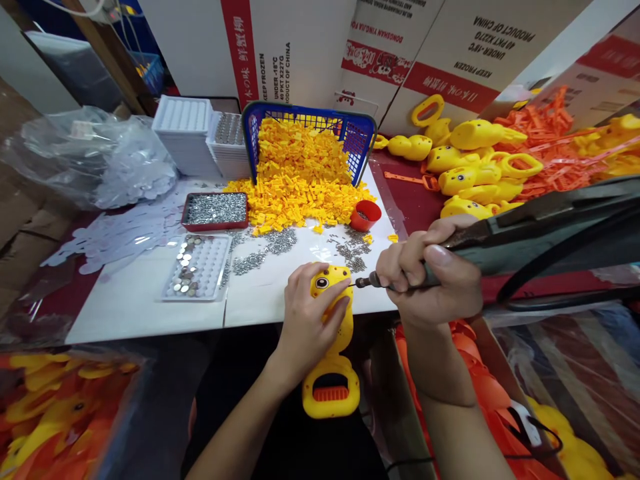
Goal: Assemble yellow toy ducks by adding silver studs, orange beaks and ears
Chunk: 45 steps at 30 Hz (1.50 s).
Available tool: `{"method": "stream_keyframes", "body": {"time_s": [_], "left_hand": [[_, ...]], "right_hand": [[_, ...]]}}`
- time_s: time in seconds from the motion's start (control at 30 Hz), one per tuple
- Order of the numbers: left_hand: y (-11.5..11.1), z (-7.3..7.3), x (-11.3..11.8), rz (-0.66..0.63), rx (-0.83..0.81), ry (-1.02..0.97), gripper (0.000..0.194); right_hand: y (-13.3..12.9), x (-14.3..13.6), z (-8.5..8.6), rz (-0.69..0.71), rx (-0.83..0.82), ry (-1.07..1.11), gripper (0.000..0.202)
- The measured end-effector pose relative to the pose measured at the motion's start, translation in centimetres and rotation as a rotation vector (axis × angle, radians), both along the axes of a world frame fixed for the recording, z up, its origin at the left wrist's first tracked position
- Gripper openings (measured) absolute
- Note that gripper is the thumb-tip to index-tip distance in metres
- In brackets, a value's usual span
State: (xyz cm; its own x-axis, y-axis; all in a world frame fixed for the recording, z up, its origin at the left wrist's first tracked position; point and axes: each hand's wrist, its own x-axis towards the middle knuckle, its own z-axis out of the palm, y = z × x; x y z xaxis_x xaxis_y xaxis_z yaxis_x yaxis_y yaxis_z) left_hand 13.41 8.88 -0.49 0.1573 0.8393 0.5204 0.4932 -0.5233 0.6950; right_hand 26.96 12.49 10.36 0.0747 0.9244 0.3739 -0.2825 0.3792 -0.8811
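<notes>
A: why's the left hand point(313, 303) curled over that yellow toy point(344, 333), lower centre of frame?
B: steadying it, I'd guess. Right hand's point(430, 273) wrapped tight round the power driver point(525, 233), centre-right, tip by the toy's head. Loose screws point(353, 252) lie just above, probably for easy grabbing.

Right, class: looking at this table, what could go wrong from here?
The driver points its bit at the toy, close by the left hand; a slip might jab that hand. The tray of discs lies near the table's front edge; a knock might spill them.
</notes>
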Motion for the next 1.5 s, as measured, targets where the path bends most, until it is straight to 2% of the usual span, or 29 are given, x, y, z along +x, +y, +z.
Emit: {"method": "stream_keyframes", "body": {"time_s": [0.6, 0.77, 0.97, 1.17, 1.3, 1.5], "left_hand": [[0.1, -0.3, 0.1, 0.007, -0.004, -0.053, 0.026], [0.1, -0.5, 0.2, 0.014, 0.002, -0.057, 0.028], [0.1, -0.7, -0.2, 0.0, 0.031, -0.075, 0.028], [-0.1, -0.5, -0.1, 0.004, 0.032, -0.024, 0.026], [-0.1, -0.1, 0.3, -0.007, 0.05, -0.009, 0.023], [0.0, 0.1, 0.6, -0.01, 0.038, -0.025, 0.021]], "right_hand": [[0.2, 0.2, -1.1, 0.052, 0.092, 0.027, 0.012], [-0.2, -0.1, -1.3, 0.03, 0.065, 0.017, 0.019], [0.2, 0.1, -1.0, 0.079, 0.07, -0.022, 0.028], [0.9, 0.5, -1.2, 0.208, 0.048, -0.127, 0.024], [1.2, 0.6, -1.4, 0.212, 0.017, -0.191, 0.023], [1.6, 0.3, -1.0, 0.314, -0.001, -0.175, 0.037]]}}
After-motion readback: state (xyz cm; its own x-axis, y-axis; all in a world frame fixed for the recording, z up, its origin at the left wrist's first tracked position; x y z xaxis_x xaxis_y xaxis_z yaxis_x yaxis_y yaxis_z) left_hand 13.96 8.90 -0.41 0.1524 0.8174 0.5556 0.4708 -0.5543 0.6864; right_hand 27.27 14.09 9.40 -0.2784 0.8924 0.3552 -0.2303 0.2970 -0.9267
